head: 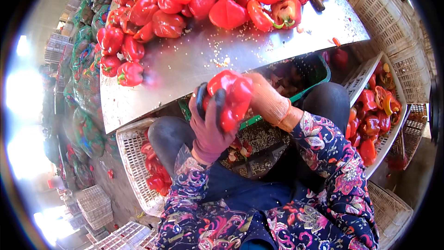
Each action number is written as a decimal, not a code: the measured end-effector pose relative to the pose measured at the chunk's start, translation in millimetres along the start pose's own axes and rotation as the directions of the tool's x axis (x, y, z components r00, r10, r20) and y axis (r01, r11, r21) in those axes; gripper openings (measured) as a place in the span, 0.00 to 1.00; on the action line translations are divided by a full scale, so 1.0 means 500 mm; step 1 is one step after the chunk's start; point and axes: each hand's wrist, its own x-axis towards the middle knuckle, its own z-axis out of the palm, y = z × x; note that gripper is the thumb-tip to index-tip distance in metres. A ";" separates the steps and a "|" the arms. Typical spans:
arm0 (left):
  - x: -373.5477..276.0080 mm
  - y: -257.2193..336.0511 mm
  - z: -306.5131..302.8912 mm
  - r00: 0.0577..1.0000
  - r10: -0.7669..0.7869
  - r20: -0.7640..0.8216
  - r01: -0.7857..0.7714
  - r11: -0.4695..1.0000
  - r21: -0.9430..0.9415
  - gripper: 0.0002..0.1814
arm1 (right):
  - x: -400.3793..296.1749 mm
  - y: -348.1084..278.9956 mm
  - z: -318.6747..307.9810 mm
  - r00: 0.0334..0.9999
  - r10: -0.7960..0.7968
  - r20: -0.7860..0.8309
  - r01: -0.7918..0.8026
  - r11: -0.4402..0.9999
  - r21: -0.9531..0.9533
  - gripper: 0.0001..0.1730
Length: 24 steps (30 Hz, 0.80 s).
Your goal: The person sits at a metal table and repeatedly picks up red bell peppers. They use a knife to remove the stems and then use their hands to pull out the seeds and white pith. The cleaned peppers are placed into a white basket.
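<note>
A glossy red bell pepper is held up between my hands, just off the near edge of the metal table. My left hand, in a pinkish glove with dark fingertips, grips the pepper from its left side. Against the pepper's right side is my right hand, in an orange knit glove. The pepper hides its fingers, so whether they hold anything else is not visible. Below the hands, a green-rimmed crate stands partly under the table, with scraps and seeds inside.
Red peppers, whole and cut, are heaped on the table's far side, with scattered seeds nearer. White plastic baskets of peppers stand at left and right of my knees. Filled mesh sacks line the left; stacked crates rise at right.
</note>
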 end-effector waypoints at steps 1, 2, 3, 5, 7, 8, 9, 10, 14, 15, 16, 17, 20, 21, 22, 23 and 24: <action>-0.001 -0.004 0.008 0.991 -0.129 -0.043 0.121 0.982 -0.148 0.35 | 0.000 -0.042 -0.007 0.982 0.184 0.039 -0.188 0.955 0.231 0.13; 0.002 -0.004 0.013 0.964 -0.256 -0.070 0.226 0.930 -0.291 0.35 | -0.001 -0.089 -0.014 0.931 0.358 0.076 -0.353 0.824 0.443 0.12; 0.012 -0.010 0.016 0.923 -0.375 -0.084 0.306 0.851 -0.428 0.34 | -0.001 -0.086 0.002 0.960 0.277 -0.039 -0.271 0.955 0.125 0.10; 0.022 -0.038 0.016 0.752 -0.648 0.121 0.470 0.397 -0.788 0.31 | -0.004 -0.069 0.032 0.987 0.022 -0.159 -0.106 0.835 -0.540 0.07; 0.023 -0.081 -0.019 0.681 -0.633 0.369 0.570 0.142 -0.809 0.30 | 0.004 -0.090 0.012 0.998 -0.057 -0.024 0.028 0.765 -0.644 0.09; 0.020 -0.076 -0.007 0.680 -0.680 0.275 0.521 0.183 -0.834 0.30 | 0.008 -0.092 0.008 0.996 -0.084 0.020 0.075 0.729 -0.681 0.09; 0.004 -0.094 -0.019 0.761 -0.641 0.102 0.518 0.506 -0.689 0.30 | 0.013 -0.097 0.010 0.992 -0.115 0.061 0.124 0.693 -0.711 0.10; -0.025 -0.115 -0.024 0.843 -0.537 -0.031 0.462 0.752 -0.469 0.29 | 0.008 -0.094 0.012 0.991 -0.089 0.096 0.131 0.669 -0.731 0.12; -0.088 -0.143 -0.169 0.694 -0.600 -0.398 0.497 0.799 -0.337 0.31 | -0.021 -0.063 -0.003 0.908 0.373 0.188 -0.066 0.572 -0.818 0.25; -0.110 -0.174 -0.190 0.631 -0.629 -0.453 0.517 0.777 -0.359 0.32 | -0.043 -0.051 -0.027 0.917 0.367 0.154 -0.105 0.595 -0.797 0.25; -0.127 -0.180 -0.285 0.589 -0.616 -0.523 0.581 0.773 -0.257 0.33 | -0.043 -0.072 -0.038 0.938 0.301 0.172 -0.077 0.666 -0.742 0.26; -0.156 -0.189 -0.326 0.591 -0.614 -0.523 0.644 0.750 -0.152 0.34 | -0.049 -0.079 -0.057 0.952 0.262 0.158 -0.074 0.699 -0.711 0.27; -0.224 -0.158 -0.421 0.614 -0.773 -0.157 0.497 0.225 0.838 0.35 | -0.024 -0.076 -0.124 0.967 -0.079 -0.241 -0.107 0.735 -0.670 0.24; -0.218 -0.157 -0.424 0.622 -0.772 -0.132 0.637 0.402 0.658 0.35 | 0.001 -0.072 -0.144 0.913 -0.153 -0.377 -0.155 0.727 -0.669 0.24; -0.210 -0.148 -0.420 0.634 -0.766 -0.106 0.724 0.540 0.430 0.34 | 0.039 -0.062 -0.162 0.876 -0.142 -0.461 -0.237 0.706 -0.667 0.23; -0.186 -0.131 -0.395 0.656 -0.751 -0.077 0.752 0.642 0.149 0.34 | 0.070 -0.055 -0.187 0.827 -0.138 -0.545 -0.327 0.671 -0.666 0.22; -0.153 -0.114 -0.357 0.650 -0.759 -0.029 0.760 0.650 0.013 0.31 | 0.096 -0.033 -0.201 0.842 -0.068 -0.536 -0.381 0.629 -0.678 0.19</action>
